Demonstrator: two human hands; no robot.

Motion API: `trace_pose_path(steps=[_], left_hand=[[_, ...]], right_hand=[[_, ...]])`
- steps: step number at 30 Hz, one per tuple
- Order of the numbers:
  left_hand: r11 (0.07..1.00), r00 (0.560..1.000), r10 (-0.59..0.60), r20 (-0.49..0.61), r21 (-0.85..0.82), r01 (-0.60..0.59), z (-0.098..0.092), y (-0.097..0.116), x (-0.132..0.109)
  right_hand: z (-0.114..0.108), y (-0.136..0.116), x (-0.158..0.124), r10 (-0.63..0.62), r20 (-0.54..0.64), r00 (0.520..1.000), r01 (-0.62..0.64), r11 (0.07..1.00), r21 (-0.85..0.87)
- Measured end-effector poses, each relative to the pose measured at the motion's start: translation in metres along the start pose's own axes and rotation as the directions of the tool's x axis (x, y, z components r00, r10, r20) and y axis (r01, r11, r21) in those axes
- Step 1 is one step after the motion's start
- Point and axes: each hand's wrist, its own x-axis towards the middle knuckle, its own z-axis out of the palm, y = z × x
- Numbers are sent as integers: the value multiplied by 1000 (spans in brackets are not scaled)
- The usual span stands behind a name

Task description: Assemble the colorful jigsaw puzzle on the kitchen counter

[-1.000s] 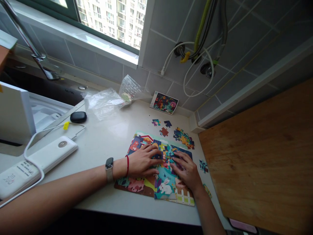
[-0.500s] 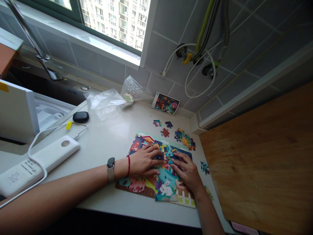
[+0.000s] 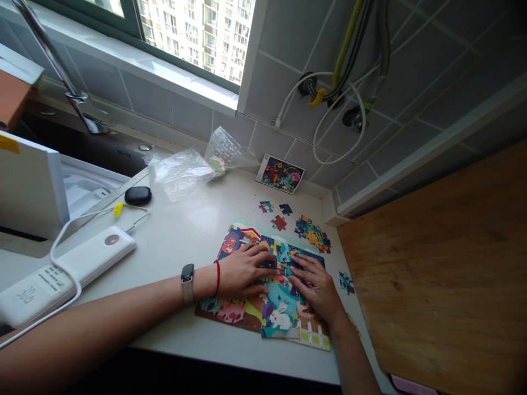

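A colourful jigsaw puzzle (image 3: 280, 318) lies partly assembled on the white counter (image 3: 185, 230). My left hand (image 3: 242, 270) rests flat on its middle, fingers spread and pressing on the pieces. My right hand (image 3: 315, 285) lies flat on the puzzle's right part, its fingers stretched toward the left hand's fingertips. Loose puzzle pieces (image 3: 310, 233) sit just beyond the puzzle, with single pieces (image 3: 279, 222) further left and one (image 3: 346, 282) at the right. A small picture card (image 3: 280, 173) leans against the tiled wall.
A white power bank (image 3: 69, 269) with a cable lies at the left, near a black earbud case (image 3: 138, 195) and a white box (image 3: 28, 189). Clear plastic bags (image 3: 185, 167) lie at the back. A wooden board (image 3: 444, 263) fills the right side. Hoses (image 3: 341, 55) hang on the wall.
Both hands stay pressed on the puzzle with almost no movement. The view has shifted slightly.
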Motion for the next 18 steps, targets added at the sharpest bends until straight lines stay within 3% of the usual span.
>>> trace_pose_path(steps=[18], left_hand=[[1000, 1000, -11, 27, -6, 11, -3, 0, 1]], right_hand=[[0, 2, 3, 38, 25, 999, -39, 999, 9]])
